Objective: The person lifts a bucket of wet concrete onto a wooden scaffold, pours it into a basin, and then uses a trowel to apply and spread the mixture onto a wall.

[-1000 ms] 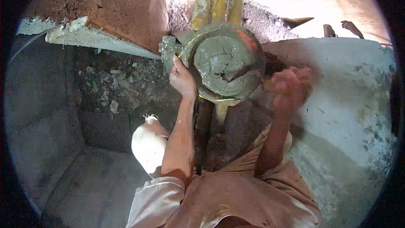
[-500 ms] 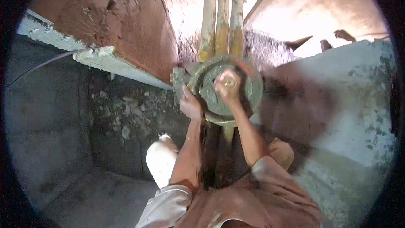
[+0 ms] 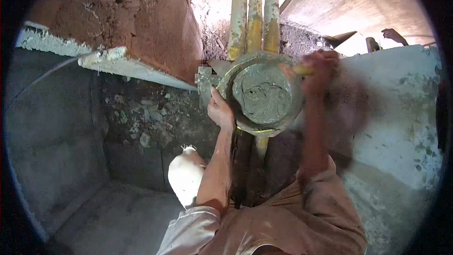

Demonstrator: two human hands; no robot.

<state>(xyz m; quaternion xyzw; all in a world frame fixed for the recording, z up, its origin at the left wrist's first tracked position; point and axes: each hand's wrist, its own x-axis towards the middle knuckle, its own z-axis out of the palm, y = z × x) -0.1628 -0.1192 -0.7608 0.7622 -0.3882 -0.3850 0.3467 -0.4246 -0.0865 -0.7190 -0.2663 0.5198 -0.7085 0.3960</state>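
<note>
A round pan point(image 3: 233, 113) with a mortar-crusted rim sits in front of me above the bamboo poles. Wet grey mortar point(image 3: 266, 99) fills it, its surface scooped and ridged. My left hand point(image 3: 221, 111) grips the pan's left rim, thumb up along the outside, the other fingers mostly hidden. Off the right rim is my right hand point(image 3: 321, 68), smeared by motion and closed round a yellow-handled tool point(image 3: 303, 70); its working end cannot be made out. A grey, mortar-caked block-like piece point(image 3: 205, 82) lies just beyond my left hand.
Three bamboo poles point(image 3: 255, 19) run away under the pan. Low walls stand on both sides, the right wall point(image 3: 396, 108) plastered, the left with a rough ledge point(image 3: 108, 59) and a cable point(image 3: 47, 75). Rubble point(image 3: 148, 118) lies lower left. Another person's hand point(image 3: 394, 35) shows upper right.
My right hand has swung from above the mortar to the right, past the rim, uncovering the mortar's surface. My left hand stays on the rim; the view has shifted slightly.
</note>
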